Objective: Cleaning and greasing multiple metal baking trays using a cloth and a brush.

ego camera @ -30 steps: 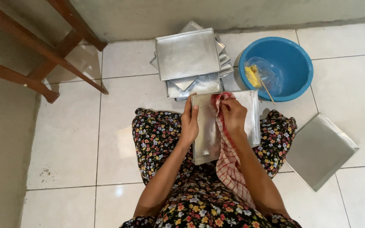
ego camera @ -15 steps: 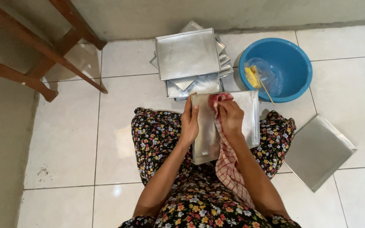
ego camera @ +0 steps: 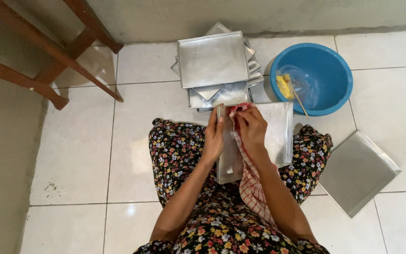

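Head view: your left hand (ego camera: 214, 136) grips the baking tray (ego camera: 278, 136) on your lap; right hand (ego camera: 251, 129) pinches the red checked cloth (ego camera: 252, 188) against its far edge. Stacked trays (ego camera: 212, 59) beyond seemingly await wiping; one tray (ego camera: 358, 171) lies apart, right.

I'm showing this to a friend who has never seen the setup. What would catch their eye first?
Probably the bright blue basin at the upper right, on white floor tiles. Then the centre: the left hand steadies a metal tray on a flowered lap while the right hand presses a red checked cloth to it, with a stack of trays behind.
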